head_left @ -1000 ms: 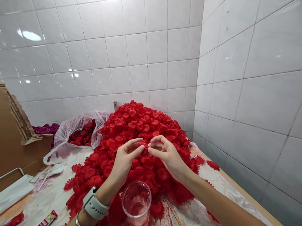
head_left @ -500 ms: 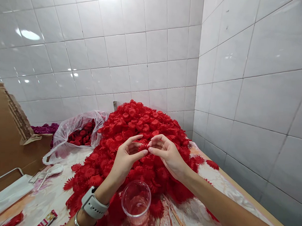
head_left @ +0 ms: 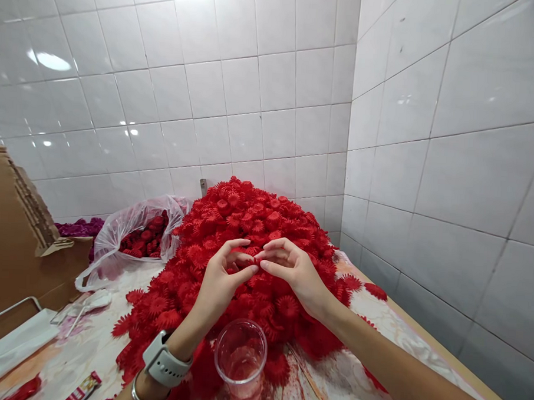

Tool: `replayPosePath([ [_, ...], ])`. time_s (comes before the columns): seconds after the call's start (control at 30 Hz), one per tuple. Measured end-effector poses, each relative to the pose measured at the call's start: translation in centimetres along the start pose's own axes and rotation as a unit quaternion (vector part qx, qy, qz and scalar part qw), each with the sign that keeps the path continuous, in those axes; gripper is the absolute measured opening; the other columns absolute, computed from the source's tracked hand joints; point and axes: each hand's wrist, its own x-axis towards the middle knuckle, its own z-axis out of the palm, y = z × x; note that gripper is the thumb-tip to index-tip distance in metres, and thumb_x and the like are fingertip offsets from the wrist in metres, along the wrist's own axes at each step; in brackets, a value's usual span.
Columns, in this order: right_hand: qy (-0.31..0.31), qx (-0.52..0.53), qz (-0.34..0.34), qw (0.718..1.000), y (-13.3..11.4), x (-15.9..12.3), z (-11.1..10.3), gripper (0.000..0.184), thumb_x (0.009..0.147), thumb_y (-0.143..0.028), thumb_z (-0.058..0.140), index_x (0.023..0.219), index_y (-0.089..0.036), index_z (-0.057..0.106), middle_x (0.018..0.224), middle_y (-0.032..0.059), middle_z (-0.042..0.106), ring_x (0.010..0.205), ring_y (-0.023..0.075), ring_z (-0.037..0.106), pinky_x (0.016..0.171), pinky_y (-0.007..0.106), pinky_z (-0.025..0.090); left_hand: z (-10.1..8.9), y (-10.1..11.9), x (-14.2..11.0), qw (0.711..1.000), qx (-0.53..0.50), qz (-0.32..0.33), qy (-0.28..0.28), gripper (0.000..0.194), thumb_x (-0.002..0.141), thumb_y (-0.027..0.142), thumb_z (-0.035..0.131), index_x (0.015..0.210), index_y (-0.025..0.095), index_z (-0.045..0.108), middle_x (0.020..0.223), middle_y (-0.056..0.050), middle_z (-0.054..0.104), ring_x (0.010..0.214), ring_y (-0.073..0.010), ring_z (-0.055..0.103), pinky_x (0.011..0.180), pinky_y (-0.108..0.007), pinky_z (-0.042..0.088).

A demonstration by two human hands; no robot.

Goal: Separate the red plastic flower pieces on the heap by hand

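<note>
My left hand and my right hand meet over a large heap of red fringed flowers. Thumbs and fingertips of both are pinched together on a small red flower, mostly hidden by the fingers. A watch with a pale strap and a bracelet are on my left wrist. Just below the hands, against the front of the heap, stands a clear plastic cup.
Left of the heap lies a clear plastic bag holding darker red flowers. Farther left are a cardboard box and purple material. A small wrapper lies on the patterned tablecloth. Tiled walls close off the back and right.
Both hands have shifted very slightly left and drawn closer together. The red flower between the fingertips now shows less. The cup and heap have not moved.
</note>
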Motion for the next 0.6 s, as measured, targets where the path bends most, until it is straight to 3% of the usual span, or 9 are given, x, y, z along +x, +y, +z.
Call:
replayPosePath([
  [0.13, 0.020, -0.021, -0.001, 1.000, -0.01, 0.03, -0.08, 0.024, 0.060, -0.024, 0.071, 0.077, -0.020, 0.055, 0.075, -0.0008, 0.064, 0.076, 0.0153, 0.060, 0.077, 0.033, 0.045, 0.22, -0.10, -0.30, 0.993, 0.098, 0.061, 0.037, 0.032, 0.067, 0.021, 0.064, 0.098, 0.021, 0.055, 0.072, 0.001, 0.066, 0.071, -0.0157, 0.061, 0.071, -0.028, 0.046],
  [0.33, 0.035, 0.003, -0.002, 0.999, 0.16, 0.11, -0.02, 0.027, 0.058, -0.024, 0.073, 0.075, -0.021, 0.053, 0.074, -0.0018, 0.060, 0.075, 0.0141, 0.057, 0.075, 0.031, 0.045, -0.08, -0.41, -0.19, 0.976, 0.166, 0.116, 0.083, 0.026, 0.067, 0.025, 0.065, 0.092, 0.021, 0.060, 0.086, -0.002, 0.066, 0.081, -0.0181, 0.060, 0.074, -0.029, 0.045],
  [0.47, 0.046, 0.046, -0.005, 0.998, 0.00, 0.06, 0.09, 0.029, 0.056, -0.022, 0.075, 0.072, -0.021, 0.051, 0.070, -0.0039, 0.058, 0.072, 0.0121, 0.055, 0.074, 0.028, 0.044, -0.25, -0.21, -0.17, 0.975, 0.169, 0.139, 0.038, 0.012, 0.070, 0.027, 0.064, 0.080, 0.020, 0.067, 0.089, -0.004, 0.066, 0.087, -0.0192, 0.059, 0.077, -0.028, 0.044],
  [0.6, 0.036, 0.067, -0.003, 0.997, -0.12, -0.07, 0.22, 0.029, 0.056, -0.022, 0.076, 0.069, -0.020, 0.050, 0.068, -0.0048, 0.057, 0.068, 0.0106, 0.053, 0.068, 0.025, 0.043, -0.17, -0.27, -0.21, 0.983, 0.129, 0.126, -0.024, 0.016, 0.069, 0.027, 0.065, 0.084, 0.021, 0.070, 0.090, -0.004, 0.068, 0.085, -0.0192, 0.061, 0.078, -0.028, 0.046],
])
